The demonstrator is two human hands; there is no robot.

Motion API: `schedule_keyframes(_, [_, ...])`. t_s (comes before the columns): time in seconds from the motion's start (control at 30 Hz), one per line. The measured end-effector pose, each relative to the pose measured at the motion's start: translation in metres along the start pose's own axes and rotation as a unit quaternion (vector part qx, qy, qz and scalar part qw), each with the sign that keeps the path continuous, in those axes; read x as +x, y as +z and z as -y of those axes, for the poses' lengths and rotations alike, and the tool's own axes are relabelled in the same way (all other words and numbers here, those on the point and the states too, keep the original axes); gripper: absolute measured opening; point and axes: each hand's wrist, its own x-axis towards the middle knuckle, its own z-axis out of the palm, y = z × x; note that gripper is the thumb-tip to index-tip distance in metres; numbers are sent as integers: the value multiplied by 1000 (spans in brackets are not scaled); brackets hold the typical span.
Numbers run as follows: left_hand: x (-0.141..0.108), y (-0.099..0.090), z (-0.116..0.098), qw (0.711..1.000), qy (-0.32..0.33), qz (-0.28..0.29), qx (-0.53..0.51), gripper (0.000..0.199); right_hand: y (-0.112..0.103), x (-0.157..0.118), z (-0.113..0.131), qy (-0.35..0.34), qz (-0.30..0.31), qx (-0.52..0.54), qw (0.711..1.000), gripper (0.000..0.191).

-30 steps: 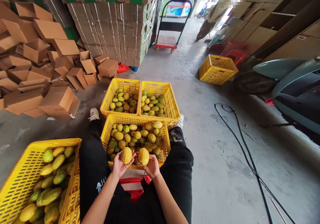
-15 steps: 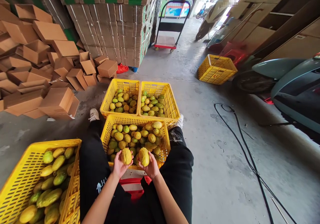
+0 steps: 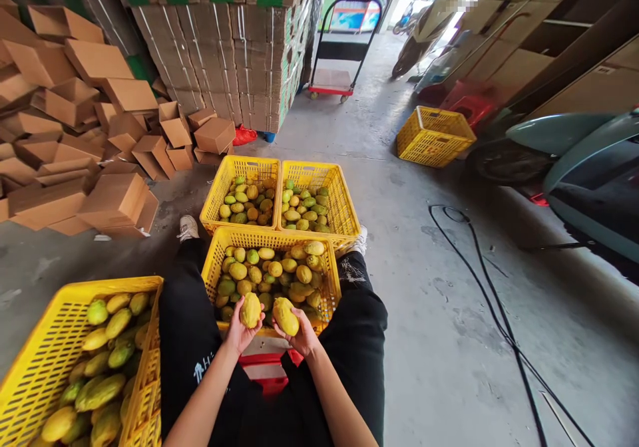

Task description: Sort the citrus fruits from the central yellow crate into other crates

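My left hand (image 3: 241,332) is closed around a yellow papaya (image 3: 250,310), its fingers along the sides. My right hand (image 3: 303,336) grips a second yellow papaya (image 3: 286,316), tilted toward the left. Both fruits are held side by side, slightly apart, above the near edge of a yellow plastic crate (image 3: 331,271) between my knees. Green and yellow papayas (image 3: 254,275) fill much of that crate; those under my hands are partly hidden. At my left stands another crate (image 3: 40,340) with larger, longer papayas (image 3: 100,392).
Beyond the near crate, two more yellow crates (image 3: 279,194) hold smaller fruit. Cardboard boxes (image 3: 112,201) are heaped at left, beside stacked flat cartons (image 3: 214,54). A hand truck (image 3: 344,51), another yellow crate (image 3: 434,138), a scooter (image 3: 594,167) and a black hose (image 3: 499,314) stand or lie farther off.
The papaya in my right hand has turned from upright to tilted leftward and moved slightly left. The one in my left hand has rotated a little and shifted slightly up and left.
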Motion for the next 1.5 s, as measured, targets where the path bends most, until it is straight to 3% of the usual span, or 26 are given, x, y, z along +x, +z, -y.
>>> schedule_keyframes(0.37, [-3, -4, 0, 998, 11, 43, -51, 54, 2, -2, 5, 9, 17, 3, 1000, 34])
schedule_keyframes(0.57, [2, -4, 0, 999, -15, 28, -8, 40, 2, -2, 5, 5, 24, -4, 1000, 40])
schedule_keyframes(0.77, [2, 1, 1, 999, -21, 21, 21, 41, 0, -1, 0, 20, 5, -25, 999, 41])
schedule_keyframes(0.93, [-2, 6, 6, 999, -18, 14, 46, 37, 1, 0, 0, -6, -14, -13, 1000, 38])
schedule_keyframes(1.3, [1, 4, 1, 999, 28, -25, -1, 33, 9, -3, 10, -76, -4, 64, 995, 38])
schedule_keyframes(1.5, [-2, 4, 0, 999, 34, -27, -4, 25, 5, -2, 8, -94, -35, 70, 993, 36])
